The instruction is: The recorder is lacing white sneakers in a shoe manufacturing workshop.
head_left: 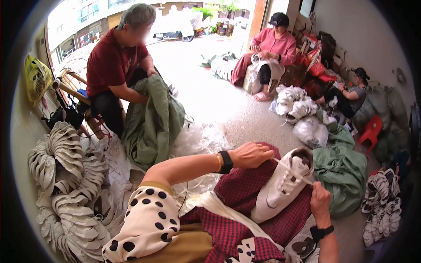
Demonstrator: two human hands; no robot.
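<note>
A white lace-up sneaker lies on my lap, on red-and-black checked cloth, its opening pointing away from me. Its white shoelace is stretched across the upper part of the shoe. With fingers pinched, my left hand grips the lace on the left, just beyond the shoe's opening. On the right, my right hand has its fingers closed round the other side of the lace, beside the shoe. Part of another shoe shows beneath my right forearm.
Fanned stacks of pale shoe parts fill the left side. Ahead, a person in dark red handles a green sack. More green sacks and stacked sneakers stand at right. Two people sit farther off, near white bundles.
</note>
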